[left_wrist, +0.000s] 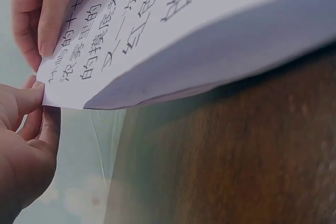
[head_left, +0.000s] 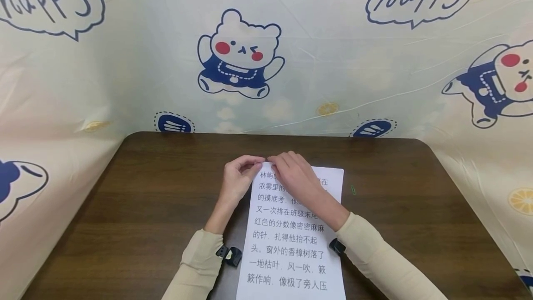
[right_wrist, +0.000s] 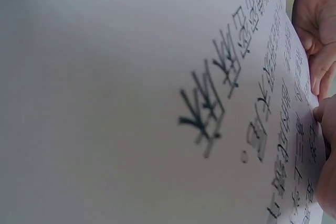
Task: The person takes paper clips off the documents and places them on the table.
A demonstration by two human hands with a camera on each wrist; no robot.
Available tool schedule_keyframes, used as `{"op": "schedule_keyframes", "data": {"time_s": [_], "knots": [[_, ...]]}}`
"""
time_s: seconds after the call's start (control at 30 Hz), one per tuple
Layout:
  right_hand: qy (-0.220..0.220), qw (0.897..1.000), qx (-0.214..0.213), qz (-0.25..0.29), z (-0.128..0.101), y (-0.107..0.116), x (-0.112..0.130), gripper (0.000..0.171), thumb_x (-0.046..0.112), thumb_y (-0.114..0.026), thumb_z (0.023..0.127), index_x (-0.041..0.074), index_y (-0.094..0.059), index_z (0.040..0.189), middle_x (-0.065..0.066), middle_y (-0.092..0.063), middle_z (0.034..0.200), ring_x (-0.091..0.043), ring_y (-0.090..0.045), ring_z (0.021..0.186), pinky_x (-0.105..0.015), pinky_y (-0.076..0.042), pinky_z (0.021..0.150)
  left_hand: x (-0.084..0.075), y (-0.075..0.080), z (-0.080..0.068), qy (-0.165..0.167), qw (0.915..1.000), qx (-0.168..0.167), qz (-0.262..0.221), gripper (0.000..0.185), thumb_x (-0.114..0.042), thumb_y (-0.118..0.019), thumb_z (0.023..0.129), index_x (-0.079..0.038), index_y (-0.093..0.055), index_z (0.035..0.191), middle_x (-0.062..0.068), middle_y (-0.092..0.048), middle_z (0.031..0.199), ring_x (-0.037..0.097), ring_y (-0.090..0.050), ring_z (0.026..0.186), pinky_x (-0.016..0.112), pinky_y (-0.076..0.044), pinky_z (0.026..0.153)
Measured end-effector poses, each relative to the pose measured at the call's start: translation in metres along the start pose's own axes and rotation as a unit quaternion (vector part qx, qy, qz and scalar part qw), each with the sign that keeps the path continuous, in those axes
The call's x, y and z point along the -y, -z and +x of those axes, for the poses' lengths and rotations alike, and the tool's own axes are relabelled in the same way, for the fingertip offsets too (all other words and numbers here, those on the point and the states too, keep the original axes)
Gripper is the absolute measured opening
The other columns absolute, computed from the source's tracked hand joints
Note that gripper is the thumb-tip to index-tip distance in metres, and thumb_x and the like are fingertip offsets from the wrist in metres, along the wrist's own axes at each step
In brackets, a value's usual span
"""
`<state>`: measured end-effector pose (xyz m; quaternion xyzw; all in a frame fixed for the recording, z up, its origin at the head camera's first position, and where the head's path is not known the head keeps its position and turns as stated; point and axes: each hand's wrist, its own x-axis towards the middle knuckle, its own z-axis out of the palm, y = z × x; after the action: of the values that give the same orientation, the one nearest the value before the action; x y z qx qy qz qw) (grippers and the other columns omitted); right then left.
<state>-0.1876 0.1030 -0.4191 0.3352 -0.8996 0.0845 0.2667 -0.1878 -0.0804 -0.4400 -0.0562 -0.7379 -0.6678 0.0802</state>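
Observation:
White paper [head_left: 287, 244] printed with large dark Chinese characters lies lengthwise before me, its top end toward the back of the table. My left hand [head_left: 239, 177] pinches the top left corner between thumb and fingers. Right beside it, my right hand [head_left: 295, 179] grips the top edge, and its back and wrist cover part of the upper lines. In the left wrist view the paper's long side [left_wrist: 210, 61] bows up off the wood, with another paper edge showing beneath. Paper fills most of the right wrist view, with both hands at its far edge.
A small green paper clip [head_left: 353, 190] lies on the brown wooden table [head_left: 145, 207], right of the paper. Behind the table hangs a pale curtain [head_left: 316, 59] with bear drawings. A black wrist device [head_left: 233, 256] sits at my left sleeve, and another [head_left: 336, 246] at my right.

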Motion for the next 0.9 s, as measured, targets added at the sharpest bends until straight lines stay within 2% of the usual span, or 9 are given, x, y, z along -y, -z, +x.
{"op": "schedule_keyframes", "data": {"time_s": [0.23,0.63,0.9], "knots": [[0.019,0.999,-0.004,-0.039,-0.0029,-0.0003,-0.0002,0.04,0.018,-0.064,0.099,0.002,-0.06,0.136,-0.006,-0.071,0.114,-0.018,-0.064,0.097,-0.03,-0.055,0.088,-0.0005,-0.0008,0.0004,0.0,1.0,0.0,0.001,0.014,-0.004,-0.071,0.091,-0.002,-0.076,0.104,0.019,-0.074,0.105,0.017,-0.069,0.089,0.012,-0.053,0.078],[0.03,0.998,-0.006,-0.061,-0.005,-0.0021,0.0003,0.049,0.011,-0.071,0.093,0.0,-0.056,0.139,-0.009,-0.069,0.113,-0.019,-0.062,0.095,-0.03,-0.055,0.085,-0.0027,-0.0016,0.0004,0.004,1.0,0.001,-0.002,0.014,-0.003,-0.07,0.092,-0.003,-0.076,0.104,0.019,-0.074,0.105,0.013,-0.067,0.086,0.014,-0.053,0.077],[0.033,0.997,-0.009,-0.069,-0.0059,-0.0046,-0.0005,0.053,0.01,-0.07,0.094,0.0,-0.053,0.143,-0.009,-0.068,0.112,-0.02,-0.06,0.092,-0.029,-0.053,0.079,-0.0011,-0.0025,0.001,0.002,1.0,-0.001,-0.004,0.014,-0.003,-0.071,0.091,-0.003,-0.076,0.104,0.019,-0.074,0.105,0.01,-0.067,0.085,0.014,-0.053,0.077]]}}
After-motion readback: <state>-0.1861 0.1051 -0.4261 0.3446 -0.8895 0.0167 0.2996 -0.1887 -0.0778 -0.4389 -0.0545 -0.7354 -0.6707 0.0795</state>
